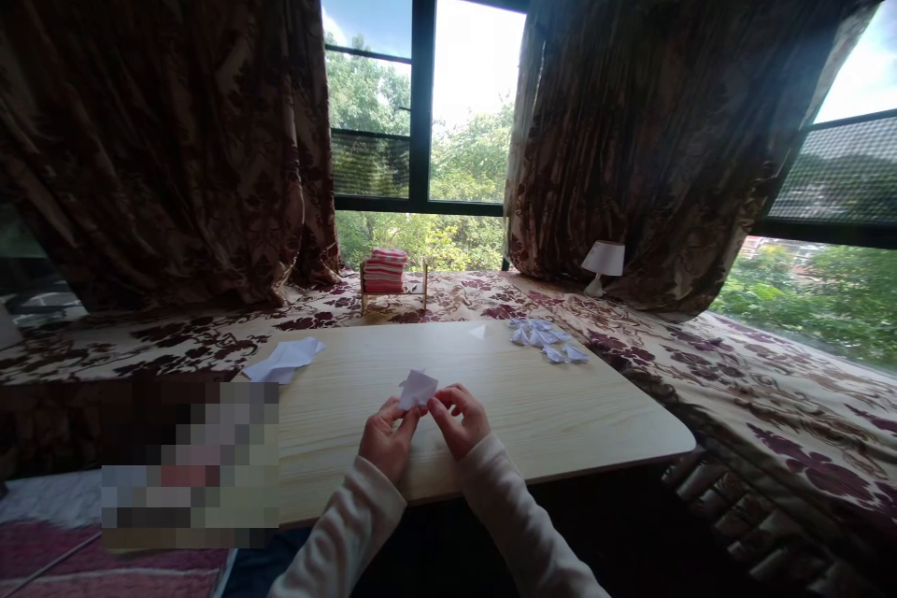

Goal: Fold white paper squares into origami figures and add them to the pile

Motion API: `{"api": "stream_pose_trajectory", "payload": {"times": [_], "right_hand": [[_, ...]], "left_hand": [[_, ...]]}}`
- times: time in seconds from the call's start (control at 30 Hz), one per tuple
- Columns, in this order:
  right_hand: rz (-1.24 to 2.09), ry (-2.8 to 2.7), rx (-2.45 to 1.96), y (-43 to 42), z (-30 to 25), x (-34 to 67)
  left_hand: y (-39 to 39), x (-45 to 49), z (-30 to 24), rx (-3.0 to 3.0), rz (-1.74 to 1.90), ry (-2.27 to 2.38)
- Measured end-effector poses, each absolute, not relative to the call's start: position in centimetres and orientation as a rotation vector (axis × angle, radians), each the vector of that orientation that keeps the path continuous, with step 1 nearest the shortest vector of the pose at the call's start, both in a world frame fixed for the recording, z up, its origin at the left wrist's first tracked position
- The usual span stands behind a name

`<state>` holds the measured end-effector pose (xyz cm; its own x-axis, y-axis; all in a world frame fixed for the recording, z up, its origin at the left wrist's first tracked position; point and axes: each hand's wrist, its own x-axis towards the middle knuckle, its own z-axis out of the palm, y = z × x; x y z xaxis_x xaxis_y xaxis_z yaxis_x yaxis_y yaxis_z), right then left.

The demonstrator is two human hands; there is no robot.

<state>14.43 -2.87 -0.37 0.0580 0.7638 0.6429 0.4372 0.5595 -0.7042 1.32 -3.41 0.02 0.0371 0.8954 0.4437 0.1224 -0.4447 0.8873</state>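
A small piece of folded white paper (419, 389) is held up over the near part of the wooden table (336, 448). My left hand (387, 437) pinches its lower left edge between thumb and fingers. At its lower right corner, my right hand (460, 420) closes thumb and fingertips on the paper. The paper shows a flat, pointed face with layers behind it. Several folded paper pieces (539, 334) lie grouped at the table's far right. Toward the far left rests a stack of white paper sheets (284, 360).
Behind the table, a patterned window ledge (476, 291) carries a small rack with folded striped towels (385, 271) and a white lamp (603, 262). Dark floral curtains (589, 131) hang beside the window. A pixelated patch covers the table's near left.
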Motion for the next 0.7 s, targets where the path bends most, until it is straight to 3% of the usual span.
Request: {"api": "stream_pose_trajectory", "payload": {"times": [0.7], "right_hand": [[0.581,-1.565,-0.959,-2.58,-0.89,13.84]], "left_hand": [[-3.53,1.34,-0.04,1.716,1.436,1.208]]}}
